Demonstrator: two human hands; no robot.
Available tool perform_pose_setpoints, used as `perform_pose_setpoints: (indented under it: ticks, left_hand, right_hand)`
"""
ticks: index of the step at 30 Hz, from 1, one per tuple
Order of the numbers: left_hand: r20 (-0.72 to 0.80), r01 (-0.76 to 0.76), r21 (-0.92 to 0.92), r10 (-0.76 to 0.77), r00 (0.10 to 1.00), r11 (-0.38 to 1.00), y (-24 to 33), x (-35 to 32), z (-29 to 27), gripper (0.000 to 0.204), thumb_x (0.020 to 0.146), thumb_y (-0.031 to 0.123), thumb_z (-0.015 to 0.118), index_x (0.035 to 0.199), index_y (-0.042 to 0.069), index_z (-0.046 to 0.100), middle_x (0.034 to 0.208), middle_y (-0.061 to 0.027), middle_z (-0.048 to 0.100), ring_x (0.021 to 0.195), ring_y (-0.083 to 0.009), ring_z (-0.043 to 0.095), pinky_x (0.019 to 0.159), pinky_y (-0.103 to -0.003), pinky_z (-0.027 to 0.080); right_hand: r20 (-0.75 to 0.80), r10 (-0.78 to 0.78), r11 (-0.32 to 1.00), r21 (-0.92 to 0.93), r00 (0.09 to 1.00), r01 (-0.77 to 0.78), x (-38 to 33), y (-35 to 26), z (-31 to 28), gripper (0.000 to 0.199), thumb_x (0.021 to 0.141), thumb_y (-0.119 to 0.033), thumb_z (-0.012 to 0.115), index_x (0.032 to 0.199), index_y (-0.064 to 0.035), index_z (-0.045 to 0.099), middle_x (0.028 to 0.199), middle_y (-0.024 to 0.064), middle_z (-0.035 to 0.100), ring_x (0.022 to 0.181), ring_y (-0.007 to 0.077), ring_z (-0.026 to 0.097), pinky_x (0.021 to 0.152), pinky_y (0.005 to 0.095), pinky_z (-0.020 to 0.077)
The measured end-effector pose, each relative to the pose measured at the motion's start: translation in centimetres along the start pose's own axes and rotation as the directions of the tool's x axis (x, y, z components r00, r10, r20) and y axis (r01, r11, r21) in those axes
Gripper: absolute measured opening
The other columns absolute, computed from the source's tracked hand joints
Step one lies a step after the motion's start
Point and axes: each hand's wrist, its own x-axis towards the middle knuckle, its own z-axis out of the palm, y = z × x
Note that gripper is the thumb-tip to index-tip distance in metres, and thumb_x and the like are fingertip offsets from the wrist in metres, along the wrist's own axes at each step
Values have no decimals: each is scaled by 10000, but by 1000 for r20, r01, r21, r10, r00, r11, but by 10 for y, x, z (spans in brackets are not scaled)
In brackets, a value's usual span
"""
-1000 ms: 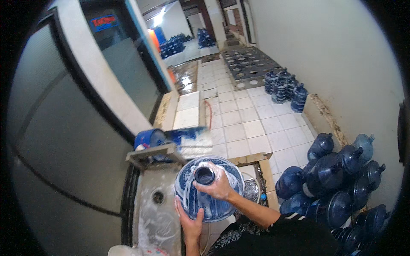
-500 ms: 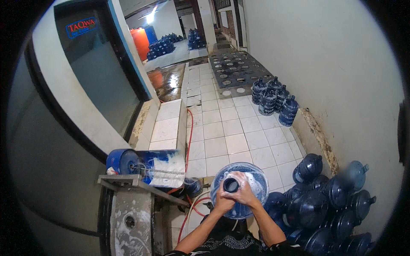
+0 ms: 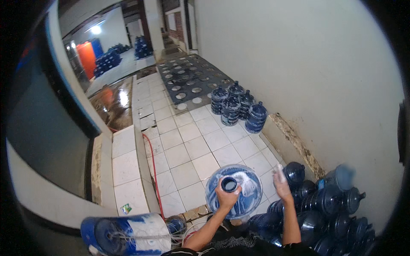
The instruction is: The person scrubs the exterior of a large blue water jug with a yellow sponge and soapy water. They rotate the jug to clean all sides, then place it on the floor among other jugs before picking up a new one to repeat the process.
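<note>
A large blue water jug (image 3: 213, 200) stands in front of me, seen from above, with white suds over its shoulder and its open mouth facing up. My left hand (image 3: 228, 197) is closed around the neck, just below the dark rim. Off to the right, my right hand (image 3: 281, 184) is raised in the air, apart from the jug, with its fingers stretched up and white foam on them. It is nearest to a pile of blue water jugs (image 3: 329, 198), many lying on their sides, beside the wall.
Several wet blue jugs (image 3: 230, 112) stand upright along the right wall. Beyond them lies a black mat with round holes (image 3: 192, 77). A red hose (image 3: 156, 183) runs beside a tiled ledge (image 3: 124, 164). At lower left is a blue and white drum (image 3: 145, 230).
My right hand has let go of the jug's neck and moved to the right, its fingers straightened. The left hand stays on the neck. My view has swung to the right.
</note>
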Motion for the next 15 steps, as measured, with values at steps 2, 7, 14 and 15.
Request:
perform_pose_setpoints:
  ticks: [2,7,14,15]
  left_hand:
    - [25,-85,34,84,996,996,4,40,12,270,643,67,769,845,34,594,796,-62,625,740,-162,605,721,-302,497]
    - [87,-174,66,168,982,983,-16,133,37,283,641,64,768,864,28,597,789,-69,625,729,-170,607,714,-308,500]
    - [273,-145,122,107,956,982,-61,262,110,267,688,126,776,852,0,607,733,-100,667,674,-176,643,649,-309,507]
    - [280,-135,138,92,956,981,-70,278,117,266,693,129,777,850,0,606,735,-101,668,677,-175,644,650,-309,507]
  right_hand:
    - [-161,27,996,-75,987,-40,10,47,-32,547,1008,-221,429,1493,-60,231,1259,103,512,1082,186,486,931,292,395]
    - [-346,340,932,250,874,-263,-7,51,-68,516,1011,-274,446,1491,-160,297,743,-67,388,621,30,376,516,190,332]
    - [-378,711,703,423,593,-572,-40,255,-80,541,975,-507,406,1467,-294,332,825,28,503,548,124,467,444,264,404]
    - [-315,760,644,480,568,-595,-28,263,-79,536,974,-513,402,1464,-310,334,887,61,542,544,144,472,449,281,418]
